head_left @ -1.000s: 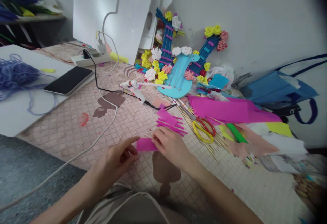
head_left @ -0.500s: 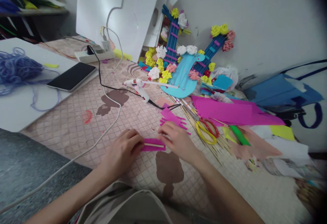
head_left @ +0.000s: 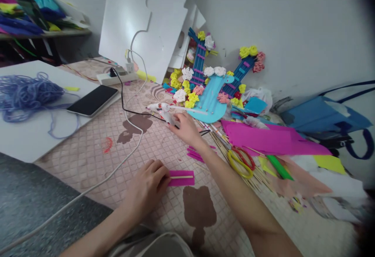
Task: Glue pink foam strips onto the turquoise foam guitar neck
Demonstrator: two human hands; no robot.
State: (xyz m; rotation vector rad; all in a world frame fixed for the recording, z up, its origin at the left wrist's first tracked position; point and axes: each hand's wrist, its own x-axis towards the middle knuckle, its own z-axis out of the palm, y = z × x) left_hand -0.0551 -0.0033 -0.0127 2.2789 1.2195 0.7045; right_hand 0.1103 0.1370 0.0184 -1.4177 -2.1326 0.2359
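My left hand (head_left: 148, 184) rests on the patterned floor mat, its curled fingers pinching the left end of a small pink foam strip (head_left: 183, 179). A thin wooden stick (head_left: 181, 177) lies along the strip. My right hand (head_left: 187, 129) is stretched forward to the white glue gun (head_left: 161, 107), and its fingers close round the gun's handle. The gun's black cord (head_left: 131, 110) trails left to a power strip (head_left: 115, 78). Cut pink fringe pieces (head_left: 195, 154) lie under my right forearm.
Yellow and red scissors (head_left: 240, 162) and several bamboo skewers (head_left: 222, 141) lie to the right, beside pink foam sheets (head_left: 263, 136). Blue foam guitars with paper flowers (head_left: 209, 89) lean on the wall. A phone (head_left: 92, 100) and blue yarn (head_left: 26, 95) sit on a white board at left.
My right hand has left the pink strip and reached forward to the glue gun. My left hand stays on the strip, which now has the stick lying on it.
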